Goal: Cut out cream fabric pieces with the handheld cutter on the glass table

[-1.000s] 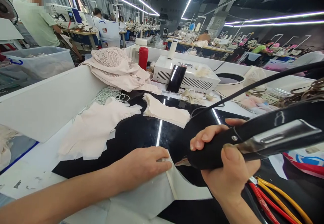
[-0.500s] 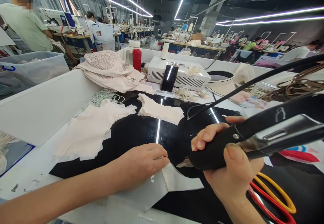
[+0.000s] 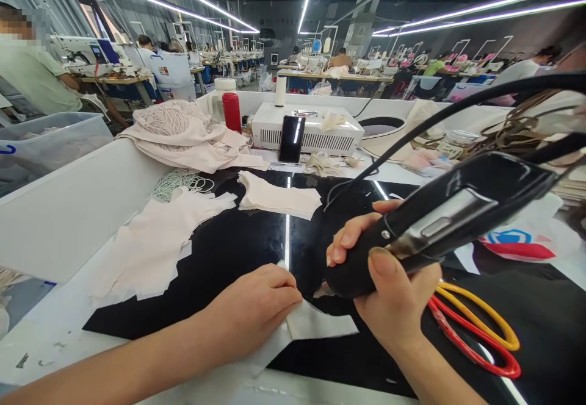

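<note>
My left hand point(image 3: 260, 304) is closed, its thumb and fingers pinching a white fabric piece point(image 3: 320, 322) that lies on the black glossy sheet point(image 3: 229, 240). In my right hand point(image 3: 394, 283) is a black corded hand tool point(image 3: 439, 210) with a metal lever, gripped with the fingers around its body. A flat tip shows at its lower left end, just right of my left fingertips. Pale fabric pieces point(image 3: 151, 240) are spread at the left, and a small stack of cut pieces point(image 3: 277, 196) lies further back.
Red and yellow scissor handles point(image 3: 480, 332) lie at the right. Behind stand a white box device point(image 3: 315, 130), a phone point(image 3: 292, 139), a red bottle point(image 3: 231, 112) and heaped lace fabric point(image 3: 178, 133). The tool's black cable arches across the right. People sit at machines beyond.
The view has shifted, so most things appear further left. My right hand and the tool have moved left in view, and the tool is tilted more steeply. My left hand still pinches the fabric.
</note>
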The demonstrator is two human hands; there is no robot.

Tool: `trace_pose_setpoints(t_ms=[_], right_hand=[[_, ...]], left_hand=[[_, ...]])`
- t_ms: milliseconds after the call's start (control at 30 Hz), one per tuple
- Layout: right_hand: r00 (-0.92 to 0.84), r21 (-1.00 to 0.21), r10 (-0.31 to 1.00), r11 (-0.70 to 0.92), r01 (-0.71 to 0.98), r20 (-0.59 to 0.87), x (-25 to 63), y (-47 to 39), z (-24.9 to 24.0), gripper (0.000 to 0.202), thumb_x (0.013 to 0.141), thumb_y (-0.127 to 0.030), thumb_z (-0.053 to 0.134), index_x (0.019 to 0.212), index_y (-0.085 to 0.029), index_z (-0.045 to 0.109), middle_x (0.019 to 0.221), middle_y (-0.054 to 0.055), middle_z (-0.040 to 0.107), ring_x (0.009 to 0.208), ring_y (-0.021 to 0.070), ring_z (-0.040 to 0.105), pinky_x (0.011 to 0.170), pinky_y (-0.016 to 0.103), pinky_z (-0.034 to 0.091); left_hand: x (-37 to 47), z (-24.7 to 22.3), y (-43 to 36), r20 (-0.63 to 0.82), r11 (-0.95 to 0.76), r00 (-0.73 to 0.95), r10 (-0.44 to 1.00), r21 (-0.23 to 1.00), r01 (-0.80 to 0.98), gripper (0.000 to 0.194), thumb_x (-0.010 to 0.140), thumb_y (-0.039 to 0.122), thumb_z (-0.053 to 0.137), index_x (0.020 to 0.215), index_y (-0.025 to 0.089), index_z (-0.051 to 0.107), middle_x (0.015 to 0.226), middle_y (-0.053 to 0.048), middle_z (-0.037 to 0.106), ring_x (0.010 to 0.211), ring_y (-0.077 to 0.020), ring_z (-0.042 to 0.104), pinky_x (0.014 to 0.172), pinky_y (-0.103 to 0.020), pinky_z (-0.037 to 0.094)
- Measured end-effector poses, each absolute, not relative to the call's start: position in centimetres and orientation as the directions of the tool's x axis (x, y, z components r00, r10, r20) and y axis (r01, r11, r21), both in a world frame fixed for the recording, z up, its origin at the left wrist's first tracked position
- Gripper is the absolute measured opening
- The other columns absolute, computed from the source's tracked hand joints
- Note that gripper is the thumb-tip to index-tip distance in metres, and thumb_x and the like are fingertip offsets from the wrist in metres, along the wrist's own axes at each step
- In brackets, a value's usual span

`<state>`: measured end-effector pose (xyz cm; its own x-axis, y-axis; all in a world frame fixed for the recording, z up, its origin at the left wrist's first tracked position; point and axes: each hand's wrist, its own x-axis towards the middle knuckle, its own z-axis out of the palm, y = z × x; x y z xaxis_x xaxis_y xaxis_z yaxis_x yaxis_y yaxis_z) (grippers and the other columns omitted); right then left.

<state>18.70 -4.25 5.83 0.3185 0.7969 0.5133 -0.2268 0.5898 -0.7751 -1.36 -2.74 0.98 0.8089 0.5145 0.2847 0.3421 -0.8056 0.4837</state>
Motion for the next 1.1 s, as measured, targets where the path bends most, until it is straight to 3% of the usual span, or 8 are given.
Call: trace_pose_setpoints(t_ms=[433,900,1100], right_hand=[[0.289,-0.727,0.811,0.585,-0.36,0.509,16.8,-4.0,5.7,0.045,0.086,-0.041,0.093,0.119,-0.027,0.065,0.082,-0.004,0.073,0.058,0.0138,0.066,0.05,0.028,0.057],[0.28,-0.733,0.798,0.601,-0.318,0.533,17.3,-4.5,5.5,0.038,0.09,-0.037,0.089,0.119,-0.027,0.067,0.081,-0.004,0.073,0.059,0.0135,0.067,0.054,0.027,0.058],[0.285,-0.732,0.8,0.599,-0.324,0.528,17.5,-5.0,5.6,0.039,0.089,-0.037,0.09,0.12,-0.028,0.067,0.082,-0.003,0.073,0.059,0.0145,0.068,0.052,0.028,0.057]], left_hand=[[-2.4,0.5,-3.9,0.311,-0.859,0.825,0.472,0.371,0.352,0.027,0.103,0.003,0.059,0.121,0.019,0.07,0.122,-0.007,0.072,0.107,-0.0194,0.074,0.094,-0.03,0.065],[-2.8,0.4,-4.7,0.293,-0.878,0.841,0.455,0.304,0.369,0.034,0.103,0.0,0.048,0.127,0.02,0.063,0.133,-0.01,0.065,0.111,-0.023,0.071,0.089,-0.032,0.065],[-2.8,0.4,-4.9,0.246,-0.872,0.851,0.464,0.297,0.39,0.035,0.102,0.0,0.053,0.129,0.023,0.061,0.136,-0.009,0.063,0.114,-0.0231,0.069,0.091,-0.032,0.063]])
